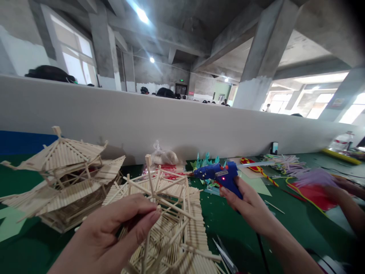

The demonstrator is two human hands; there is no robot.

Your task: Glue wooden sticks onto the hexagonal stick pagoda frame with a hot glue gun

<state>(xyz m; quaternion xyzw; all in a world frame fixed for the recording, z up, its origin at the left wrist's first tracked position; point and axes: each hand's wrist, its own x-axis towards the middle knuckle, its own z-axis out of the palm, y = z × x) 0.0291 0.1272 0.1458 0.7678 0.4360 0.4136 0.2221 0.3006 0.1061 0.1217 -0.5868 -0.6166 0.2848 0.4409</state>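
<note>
My right hand (242,196) is wrapped round the handle of a blue hot glue gun (213,172), with a red light glowing on its side and a clear glue stick (253,164) out of its back. The nozzle points left, over the far side of a model pavilion (196,213) built from thin wooden sticks, its roof frame open. Close above that frame, my left hand (119,228) is closed in a pinch, and the pale end of a small wooden stick (159,208) shows at its fingertips. The rest of that stick is hidden.
Another stick pavilion (68,179) with a covered roof stands at the left. Scissors (225,257) lie at the front. Behind are folded teal paper pieces (207,160) and a white partition (142,121). At the right, another person's hand (338,194) is near purple strips (313,178).
</note>
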